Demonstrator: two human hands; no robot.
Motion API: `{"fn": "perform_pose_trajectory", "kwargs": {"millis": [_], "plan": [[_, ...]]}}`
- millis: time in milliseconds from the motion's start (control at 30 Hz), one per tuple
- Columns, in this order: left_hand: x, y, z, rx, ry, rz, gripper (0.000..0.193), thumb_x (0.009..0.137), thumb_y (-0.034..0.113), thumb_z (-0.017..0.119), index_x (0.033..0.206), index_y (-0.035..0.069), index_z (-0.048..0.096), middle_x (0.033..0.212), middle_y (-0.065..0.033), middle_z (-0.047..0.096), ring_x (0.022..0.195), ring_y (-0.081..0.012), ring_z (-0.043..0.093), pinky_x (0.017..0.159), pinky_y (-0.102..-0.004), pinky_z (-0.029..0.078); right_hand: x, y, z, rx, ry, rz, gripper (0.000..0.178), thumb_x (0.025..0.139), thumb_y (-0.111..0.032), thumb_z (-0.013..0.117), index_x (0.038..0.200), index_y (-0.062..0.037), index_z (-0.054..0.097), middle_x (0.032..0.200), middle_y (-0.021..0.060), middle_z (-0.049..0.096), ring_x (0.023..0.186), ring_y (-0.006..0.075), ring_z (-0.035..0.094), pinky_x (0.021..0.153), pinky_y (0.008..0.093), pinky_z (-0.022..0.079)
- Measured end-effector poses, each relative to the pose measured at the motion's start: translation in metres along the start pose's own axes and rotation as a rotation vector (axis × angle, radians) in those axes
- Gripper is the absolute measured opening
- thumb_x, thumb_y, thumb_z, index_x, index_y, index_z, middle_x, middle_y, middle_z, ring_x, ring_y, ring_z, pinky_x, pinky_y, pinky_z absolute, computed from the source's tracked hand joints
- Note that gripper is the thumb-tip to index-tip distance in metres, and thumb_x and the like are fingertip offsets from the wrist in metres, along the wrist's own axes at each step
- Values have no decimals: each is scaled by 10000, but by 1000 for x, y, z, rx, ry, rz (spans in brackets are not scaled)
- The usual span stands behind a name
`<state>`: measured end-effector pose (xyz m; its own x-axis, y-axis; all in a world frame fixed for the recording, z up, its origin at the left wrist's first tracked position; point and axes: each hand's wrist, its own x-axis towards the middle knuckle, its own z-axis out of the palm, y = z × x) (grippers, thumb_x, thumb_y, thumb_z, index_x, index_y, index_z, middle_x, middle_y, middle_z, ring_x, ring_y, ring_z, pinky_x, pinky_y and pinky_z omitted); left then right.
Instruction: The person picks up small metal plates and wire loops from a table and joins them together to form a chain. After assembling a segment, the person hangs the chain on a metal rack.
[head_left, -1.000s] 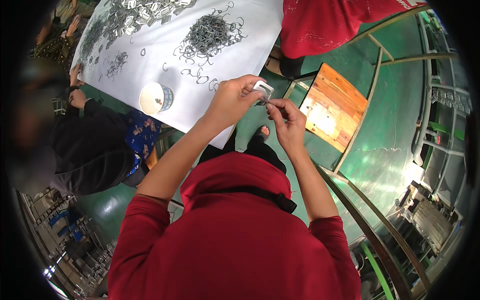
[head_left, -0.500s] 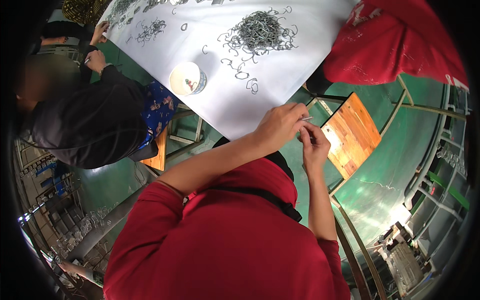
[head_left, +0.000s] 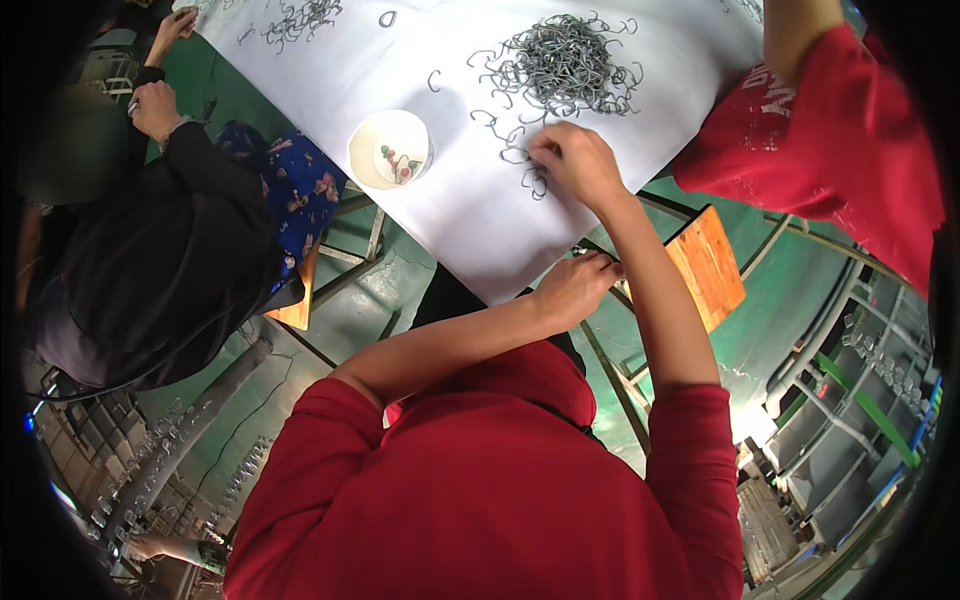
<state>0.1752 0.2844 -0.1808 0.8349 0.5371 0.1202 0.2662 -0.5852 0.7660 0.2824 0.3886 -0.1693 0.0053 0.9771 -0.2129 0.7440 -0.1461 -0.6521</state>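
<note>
One cup (head_left: pixel 366 152), hooks (head_left: pixel 562 66), stool (head_left: pixel 706 268) partly behind right forearm (head_left: pixel 668 300)

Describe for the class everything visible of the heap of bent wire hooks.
The heap of bent wire hooks is grey and looks metallic: slim curved pieces, tangled densely in the middle, with loose ones scattered around. It lies on the white tabletop. The right hand is at its scattered near edge; contact is unclear.

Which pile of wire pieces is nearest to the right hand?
The large, dense pile, just beyond the right hand; the sparser pile lies farther left.
</note>
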Motion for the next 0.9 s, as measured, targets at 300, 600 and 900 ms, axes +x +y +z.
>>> {"fn": "perform_pose_trajectory", "kwargs": {"millis": [300, 600, 900], "plan": [[-10, -4, 0, -6, 42, -52, 275, 708, 9, 540, 981, 15, 572, 909, -100, 592, 889, -245, 594, 715, -334, 522, 24, -5, 13, -250, -69, -98, 89, 780, -95, 608, 856, -53, 589, 846, 111, 637, 796, 285, 610, 705, 372, 473], [-7, 17, -9, -106, 213, -78, 169, 772, 23, 576, 925, 67, 629, 803, -107, 620, 692, -290, 610, 625, -374, 509, -66, 9, -38, 706, 166, 292, 141, 785, -140, 671, 866, -24, 671, 767, 45, 656, 666, 131, 574, 634, 257, 456], [8, 40, -17, -173, 303, -101, 173, 779, -11, 594, 946, -8, 641, 889, -154, 648, 752, -266, 648, 624, -319, 525, -196, 11, -55, 1223, 376, 385, 127, 804, -105, 636, 861, 4, 606, 760, 70, 633, 624, 112, 600, 505, 208, 438]]}}
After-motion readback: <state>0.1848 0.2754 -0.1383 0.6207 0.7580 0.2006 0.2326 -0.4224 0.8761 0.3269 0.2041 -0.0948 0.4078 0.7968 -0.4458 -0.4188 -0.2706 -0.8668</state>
